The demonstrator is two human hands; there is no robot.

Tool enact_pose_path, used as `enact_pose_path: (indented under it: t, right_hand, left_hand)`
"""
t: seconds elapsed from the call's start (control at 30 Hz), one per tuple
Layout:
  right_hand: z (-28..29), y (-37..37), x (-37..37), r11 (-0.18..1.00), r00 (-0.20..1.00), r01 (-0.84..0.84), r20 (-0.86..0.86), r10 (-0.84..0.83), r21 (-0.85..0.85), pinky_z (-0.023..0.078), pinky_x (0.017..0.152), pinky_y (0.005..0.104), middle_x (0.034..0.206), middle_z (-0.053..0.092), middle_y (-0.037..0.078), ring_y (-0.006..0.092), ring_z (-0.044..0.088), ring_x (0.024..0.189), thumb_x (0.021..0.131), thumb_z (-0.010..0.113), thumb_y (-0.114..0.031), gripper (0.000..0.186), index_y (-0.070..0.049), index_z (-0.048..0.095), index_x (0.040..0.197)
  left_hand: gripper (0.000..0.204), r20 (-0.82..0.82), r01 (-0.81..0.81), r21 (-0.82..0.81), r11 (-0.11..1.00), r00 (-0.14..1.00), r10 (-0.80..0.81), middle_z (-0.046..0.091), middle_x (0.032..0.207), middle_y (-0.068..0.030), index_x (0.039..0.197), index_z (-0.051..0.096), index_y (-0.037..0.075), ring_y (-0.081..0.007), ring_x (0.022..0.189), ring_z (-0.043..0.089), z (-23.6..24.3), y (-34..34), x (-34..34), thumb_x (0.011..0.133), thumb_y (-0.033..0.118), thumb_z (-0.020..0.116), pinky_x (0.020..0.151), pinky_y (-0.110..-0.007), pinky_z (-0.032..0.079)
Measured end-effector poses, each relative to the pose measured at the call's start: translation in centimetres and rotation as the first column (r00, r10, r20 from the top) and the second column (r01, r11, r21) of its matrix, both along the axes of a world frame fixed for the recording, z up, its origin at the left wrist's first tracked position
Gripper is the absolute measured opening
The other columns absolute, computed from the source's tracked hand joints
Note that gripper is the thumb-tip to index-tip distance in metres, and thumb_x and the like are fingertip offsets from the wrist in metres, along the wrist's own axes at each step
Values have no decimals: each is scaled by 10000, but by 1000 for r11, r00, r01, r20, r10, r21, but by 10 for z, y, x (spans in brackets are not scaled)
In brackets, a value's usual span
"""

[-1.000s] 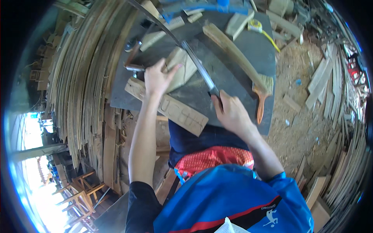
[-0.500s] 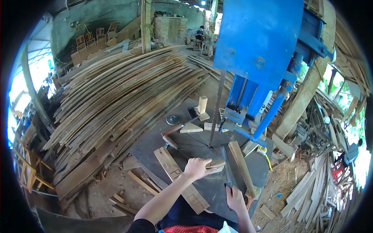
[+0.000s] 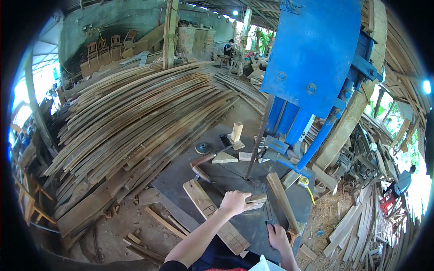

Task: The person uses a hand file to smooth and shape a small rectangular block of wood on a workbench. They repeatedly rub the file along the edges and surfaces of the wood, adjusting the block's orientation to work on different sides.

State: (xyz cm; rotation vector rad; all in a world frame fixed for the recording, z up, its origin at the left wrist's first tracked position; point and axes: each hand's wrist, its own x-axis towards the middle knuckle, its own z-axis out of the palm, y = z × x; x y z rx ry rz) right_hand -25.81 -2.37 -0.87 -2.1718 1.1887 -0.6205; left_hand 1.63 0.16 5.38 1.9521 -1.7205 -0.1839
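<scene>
My left hand (image 3: 236,202) is closed around a short wooden block (image 3: 257,198), holding it above the dark machine table (image 3: 174,183). My right hand (image 3: 278,237) grips the dark handle of a long, narrow metal file (image 3: 267,205). Its blade points away from me, just right of the block, and is blurred. Under my left forearm lies a pale board (image 3: 201,198) with dark marks drawn on it. A longer wooden bar (image 3: 282,198) rests to the right of the file. The upright band saw blade (image 3: 260,137) stands beyond my hands.
The blue saw housing (image 3: 312,54) rises at the upper right. On the table sit a hammer (image 3: 203,159), a round dark disc (image 3: 203,148), wood offcuts (image 3: 224,157) and a yellow tape measure (image 3: 304,181). Stacked long planks (image 3: 149,113) fill the left. A person (image 3: 228,48) sits far back.
The view has tilted slightly, so the scene sits lower. The file has slid a little toward me along the block's side. My left hand keeps its hold on the block.
</scene>
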Motion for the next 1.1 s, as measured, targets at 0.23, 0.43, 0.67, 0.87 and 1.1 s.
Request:
enact_pose_path:
  t: [0.23,0.43,0.67,0.87,1.1]
  right_hand:
    - [32,6,20,990,993,-115,-9,115,-81,448,753,580,890,640,321,515,602,906,1006,536,-244,289,29,628,984]
    - [66,7,28,989,997,46,-65,-38,141,428,711,566,783,612,308,520,584,830,1015,539,-296,383,42,564,837]
    - [63,7,30,972,999,34,0,-35,234,430,681,561,721,612,288,508,599,770,1025,527,-309,396,35,551,829]
    - [67,3,30,975,997,-25,79,8,220,422,649,558,699,607,277,497,600,730,1016,540,-285,366,27,544,824]
    - [32,6,19,979,989,-73,112,95,-188,420,654,582,712,607,277,511,583,735,1005,563,-249,285,14,557,896]
  left_hand:
    - [592,-60,-43,-65,997,997,40,701,791,-205,858,713,91,-403,796,696,3,-3,9,782,678,684,750,-484,559]
    - [670,-33,-73,-62,995,997,71,703,768,-218,944,745,34,-391,769,705,-7,-14,10,754,676,743,699,-454,559]
    - [566,-96,-47,-135,990,995,34,672,700,-202,880,722,8,-376,696,691,-10,-15,16,761,554,809,642,-407,532]
    - [597,-12,-65,-162,985,998,64,694,714,-194,939,748,61,-383,704,701,-12,-15,17,767,633,763,640,-438,562]
    - [640,-50,-52,35,998,997,54,678,752,-220,849,702,78,-412,782,687,4,-12,9,762,712,695,715,-487,557]
